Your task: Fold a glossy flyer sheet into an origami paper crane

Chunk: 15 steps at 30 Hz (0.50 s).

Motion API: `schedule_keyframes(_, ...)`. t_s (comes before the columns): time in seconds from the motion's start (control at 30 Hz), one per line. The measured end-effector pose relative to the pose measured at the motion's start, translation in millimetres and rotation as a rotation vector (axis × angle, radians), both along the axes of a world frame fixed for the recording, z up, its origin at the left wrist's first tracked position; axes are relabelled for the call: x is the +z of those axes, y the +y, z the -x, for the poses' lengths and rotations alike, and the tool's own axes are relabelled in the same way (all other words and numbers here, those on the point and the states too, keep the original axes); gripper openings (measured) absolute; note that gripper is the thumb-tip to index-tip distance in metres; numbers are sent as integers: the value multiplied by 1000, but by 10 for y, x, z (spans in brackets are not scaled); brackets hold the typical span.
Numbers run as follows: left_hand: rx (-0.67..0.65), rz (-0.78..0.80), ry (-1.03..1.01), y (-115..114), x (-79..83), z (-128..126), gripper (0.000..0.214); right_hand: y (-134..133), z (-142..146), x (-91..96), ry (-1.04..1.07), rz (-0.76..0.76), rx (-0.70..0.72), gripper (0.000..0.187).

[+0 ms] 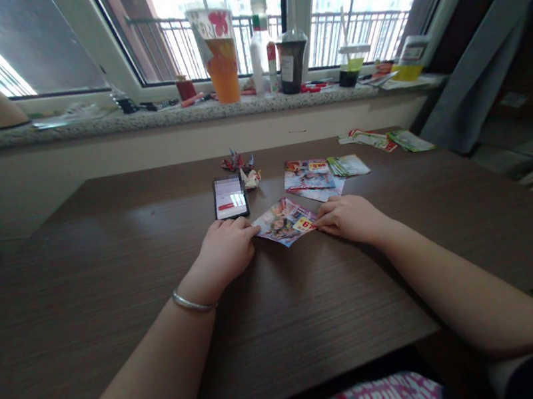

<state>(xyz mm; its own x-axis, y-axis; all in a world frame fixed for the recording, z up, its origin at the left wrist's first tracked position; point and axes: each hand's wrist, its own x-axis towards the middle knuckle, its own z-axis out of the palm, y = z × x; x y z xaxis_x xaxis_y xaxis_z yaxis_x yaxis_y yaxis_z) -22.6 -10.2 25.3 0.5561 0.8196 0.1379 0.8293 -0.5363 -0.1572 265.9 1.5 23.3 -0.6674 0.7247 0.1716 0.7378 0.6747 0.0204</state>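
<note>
In the head view, my left grip and right grip pinch opposite corners of the printed sheet, which sits between them. It looks light, thin and easily creased, best held gently by its corners.

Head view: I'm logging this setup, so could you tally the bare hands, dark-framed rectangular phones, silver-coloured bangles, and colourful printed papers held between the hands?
Bare hands, left hand and right hand: 2
Dark-framed rectangular phone: 1
Silver-coloured bangle: 1
Colourful printed paper held between the hands: 1
Total: 5
</note>
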Motion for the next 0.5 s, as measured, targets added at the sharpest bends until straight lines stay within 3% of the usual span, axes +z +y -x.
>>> schedule_keyframes(0.3,74,62,-47,33,63,-22,27,41,-72,-47,90,121,-72,24)
schedule_keyframes(0.5,160,104,-79,47,84,-46,35,97,-62,-78,202,222,-112,23)
